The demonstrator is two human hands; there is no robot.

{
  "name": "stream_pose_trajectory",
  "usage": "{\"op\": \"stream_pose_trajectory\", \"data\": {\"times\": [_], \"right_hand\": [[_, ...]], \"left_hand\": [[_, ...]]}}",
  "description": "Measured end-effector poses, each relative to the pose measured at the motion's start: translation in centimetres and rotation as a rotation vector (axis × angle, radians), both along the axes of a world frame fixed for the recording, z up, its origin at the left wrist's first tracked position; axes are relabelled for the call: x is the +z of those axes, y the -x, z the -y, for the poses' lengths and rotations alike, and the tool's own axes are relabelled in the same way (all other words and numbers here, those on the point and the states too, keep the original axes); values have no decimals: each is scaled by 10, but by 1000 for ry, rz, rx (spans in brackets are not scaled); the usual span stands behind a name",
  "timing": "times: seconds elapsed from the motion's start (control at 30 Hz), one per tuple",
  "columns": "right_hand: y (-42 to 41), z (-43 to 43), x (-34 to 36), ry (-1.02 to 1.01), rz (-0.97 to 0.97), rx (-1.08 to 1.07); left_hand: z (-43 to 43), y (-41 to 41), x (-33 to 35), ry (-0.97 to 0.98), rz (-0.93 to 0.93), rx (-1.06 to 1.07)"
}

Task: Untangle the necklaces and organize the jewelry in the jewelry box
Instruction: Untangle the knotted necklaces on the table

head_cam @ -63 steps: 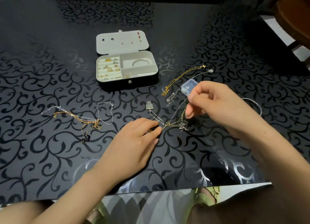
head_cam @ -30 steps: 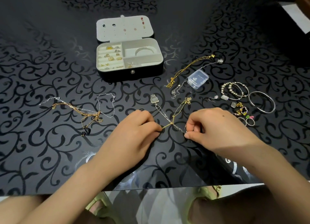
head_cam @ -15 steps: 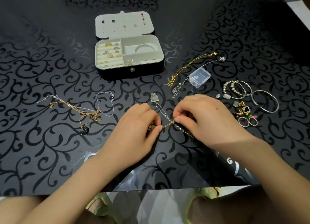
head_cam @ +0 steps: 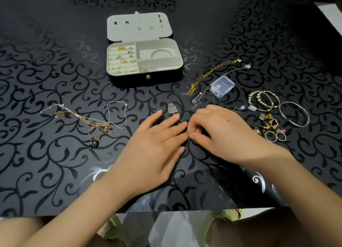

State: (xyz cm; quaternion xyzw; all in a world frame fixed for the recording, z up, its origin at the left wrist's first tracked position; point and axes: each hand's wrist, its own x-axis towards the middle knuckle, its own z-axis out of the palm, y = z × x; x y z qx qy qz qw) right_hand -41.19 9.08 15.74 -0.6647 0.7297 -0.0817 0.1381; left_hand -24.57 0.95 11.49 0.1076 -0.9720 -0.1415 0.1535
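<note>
- One jewelry box stands open at the far middle of the table. Its long side runs left to right, the lid folds back on the far side, and the snap faces the person.
- The lid carries seven stud earrings. Below it are three compartments: ring rolls on the left, one bangle in the far right one, and small gold pieces in the near right one.
- The pendant necklace lies in front of the box. Its pale pendant is at the far end, and the thin chain slants toward the near right, in under the fingertips.
- Right hand: the fingers are curled and the grip is closed – thumb and forefinger pinch the chain.
- Left hand: the fingers are stretched almost straight with the grip loose, tips meeting the right hand's. I cannot tell whether they press the chain.
- On the left lies one tangle of gold and silver chains with a dark pendant. Just beside it is one silver chain, looped.
- On the right, one gold chain runs from near left to far right. A fine silver chain with a sparkling ball lies alongside it, and there is one clear plastic case.
- On the far right are a beaded bracelet with thin hoops, one open bangle and two rings.
</note>
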Motion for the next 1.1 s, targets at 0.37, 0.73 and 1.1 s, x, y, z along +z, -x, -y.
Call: {"op": "stream_pose_trajectory", "data": {"times": [0.37,0.73,1.1], "right_hand": [[5,-1,2,-67,117,-77],[7,-4,2,-4,5,-119],[6,-1,1,72,12,-109]], "left_hand": [[5,-3,-1,-6,6,6],[11,-4,-3,10,18,61],[10,-3,-3,40,45,52]]}}
